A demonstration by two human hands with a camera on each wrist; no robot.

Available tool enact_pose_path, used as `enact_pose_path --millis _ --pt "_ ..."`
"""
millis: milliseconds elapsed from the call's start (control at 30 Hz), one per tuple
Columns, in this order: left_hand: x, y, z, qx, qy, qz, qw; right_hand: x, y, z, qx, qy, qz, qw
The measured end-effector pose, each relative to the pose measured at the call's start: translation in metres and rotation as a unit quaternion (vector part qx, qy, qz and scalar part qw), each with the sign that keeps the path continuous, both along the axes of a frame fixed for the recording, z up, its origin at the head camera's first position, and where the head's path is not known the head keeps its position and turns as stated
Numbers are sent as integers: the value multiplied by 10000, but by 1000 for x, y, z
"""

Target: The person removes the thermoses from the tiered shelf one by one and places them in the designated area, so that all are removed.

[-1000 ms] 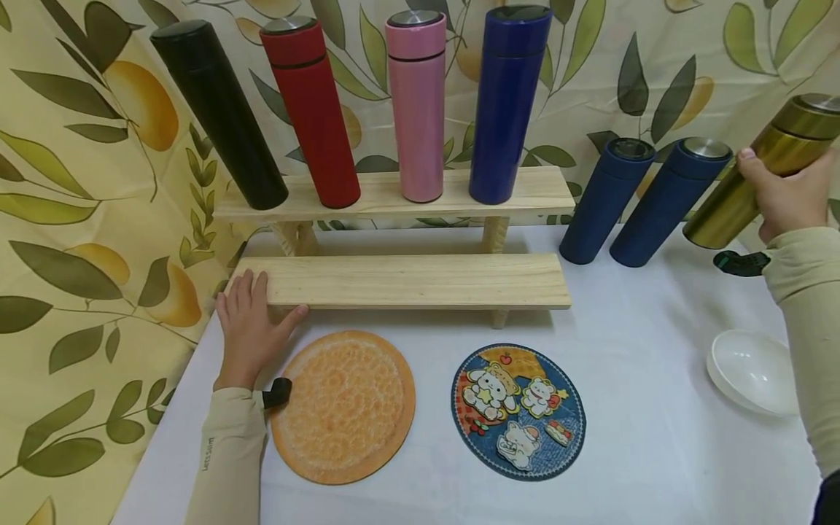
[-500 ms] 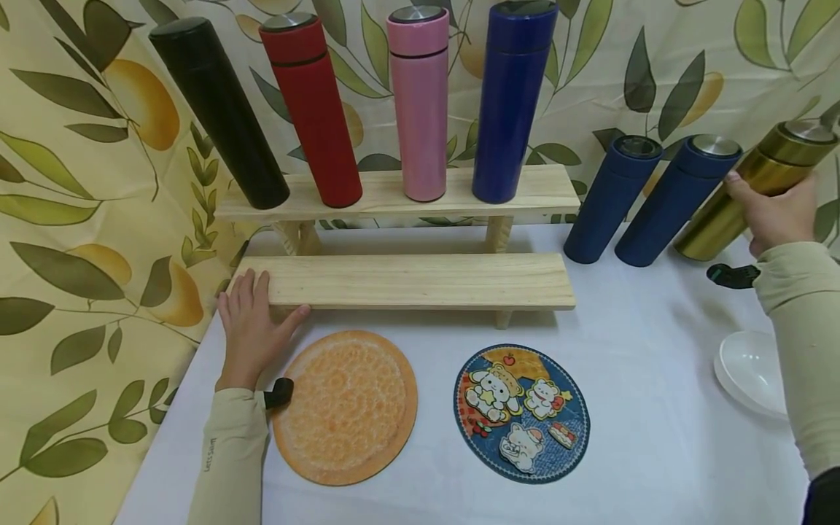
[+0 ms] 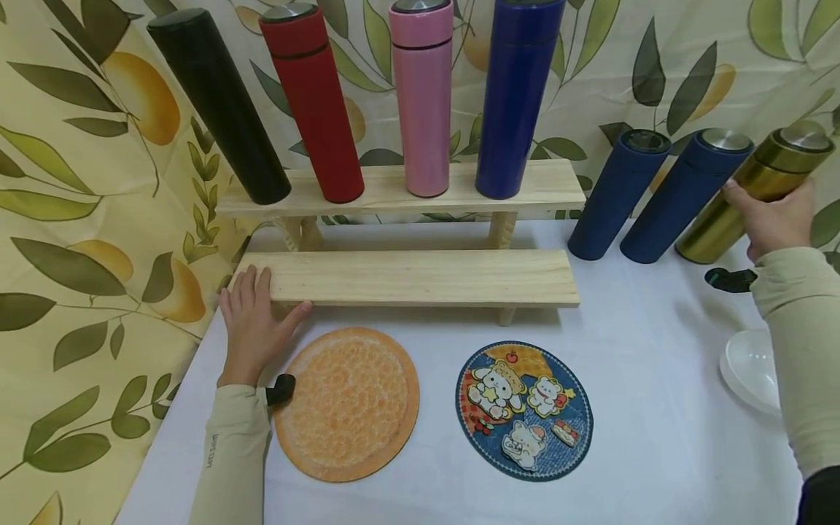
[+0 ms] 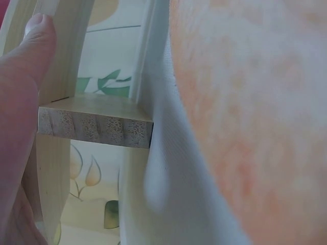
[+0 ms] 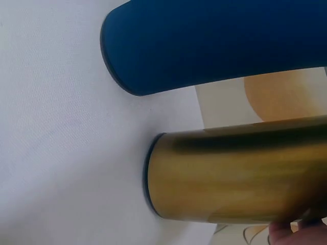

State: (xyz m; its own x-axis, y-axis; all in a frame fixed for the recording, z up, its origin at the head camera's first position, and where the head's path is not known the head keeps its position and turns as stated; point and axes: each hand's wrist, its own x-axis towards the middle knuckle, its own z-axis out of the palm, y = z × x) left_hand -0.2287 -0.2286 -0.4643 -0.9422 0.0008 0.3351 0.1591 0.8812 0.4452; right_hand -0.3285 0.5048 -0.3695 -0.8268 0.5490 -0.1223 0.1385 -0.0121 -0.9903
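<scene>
At the right end of a row, my right hand grips a gold thermos bottle round its middle, thumb on the near left side. The gold bottle's base is at the white cloth in the right wrist view, beside a navy thermos. Two navy thermos bottles stand just left of it. My left hand rests on the left end of the lower plank of a wooden two-step stand, fingers straight on top. Its thumb lies along the front edge.
On the upper step stand black, red, pink and blue thermos bottles. In front lie a round orange mat and a blue cartoon mat. A white bowl sits partly behind the right sleeve.
My right hand has lowered the gold bottle leftward and down onto the cloth beside the navy ones. The left hand stays on the plank; the head view has shifted slightly.
</scene>
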Motion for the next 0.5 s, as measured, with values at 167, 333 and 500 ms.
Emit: enact_pose_path --millis 167,333,500 --pt "-1 1 2 24 89 6 10000 -1 -2 5 81 -73 36 9999" --pt "-3 1 2 29 78 -14 10000 -1 2 4 145 -249 -12 9996" --pt "-3 1 1 41 2 -28 10000 -1 6 4 317 -665 -18 9973"
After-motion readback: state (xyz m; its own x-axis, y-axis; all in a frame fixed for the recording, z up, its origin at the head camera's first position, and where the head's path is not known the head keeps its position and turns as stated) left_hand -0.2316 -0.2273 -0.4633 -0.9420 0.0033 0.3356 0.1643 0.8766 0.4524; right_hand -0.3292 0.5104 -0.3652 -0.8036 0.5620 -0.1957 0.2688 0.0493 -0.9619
